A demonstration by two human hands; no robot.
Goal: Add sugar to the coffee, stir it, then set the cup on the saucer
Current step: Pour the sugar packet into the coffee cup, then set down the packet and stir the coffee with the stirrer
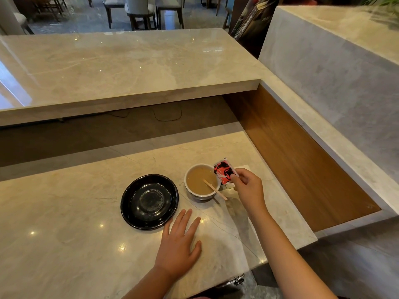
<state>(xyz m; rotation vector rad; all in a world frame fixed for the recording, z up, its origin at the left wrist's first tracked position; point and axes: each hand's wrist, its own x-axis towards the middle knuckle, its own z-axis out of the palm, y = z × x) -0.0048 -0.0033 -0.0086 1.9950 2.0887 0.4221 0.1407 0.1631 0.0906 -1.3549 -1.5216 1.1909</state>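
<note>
Sachet over cup, saucer empty

Right hand (pixel 246 186) pinches a red sachet (pixel 225 171) between thumb and fingertips, holding it at the cup's right rim, tilted up and away from the wrist. Can't tell if the sachet is torn open or if anything is pouring.

Cup (pixel 202 182): white, sits on the counter (pixel 64 212), full of light brown coffee (pixel 199 180). Wooden stirrer (pixel 214 189) stands in the coffee, leaning over the near-right rim, free end sticking out past the cup toward the right forearm. Nobody is touching it.

Saucer (pixel 149 201): black, glossy, just left of the cup, not touching it. Nothing on it. Cup is on the counter, not on the saucer.

Left hand (pixel 180 242) lies flat, palm down on the counter, fingers spread a little and straight, holding nothing. Fingertips sit near the saucer's near-right edge; can't tell if they touch it.

Small white thing (pixel 241 169) lies on the counter behind the right hand, mostly hidden by hand and sachet. Can't tell what it is.

Counter is pale marble with ceiling-light reflections. A raised marble shelf (pixel 129 67) runs across behind it, with a dark gap under it and cables (pixel 168 117) visible in there. Wood panel (pixel 291 147) closes the right side. Chairs (pixel 138 11) stand on the floor beyond the shelf.
</note>
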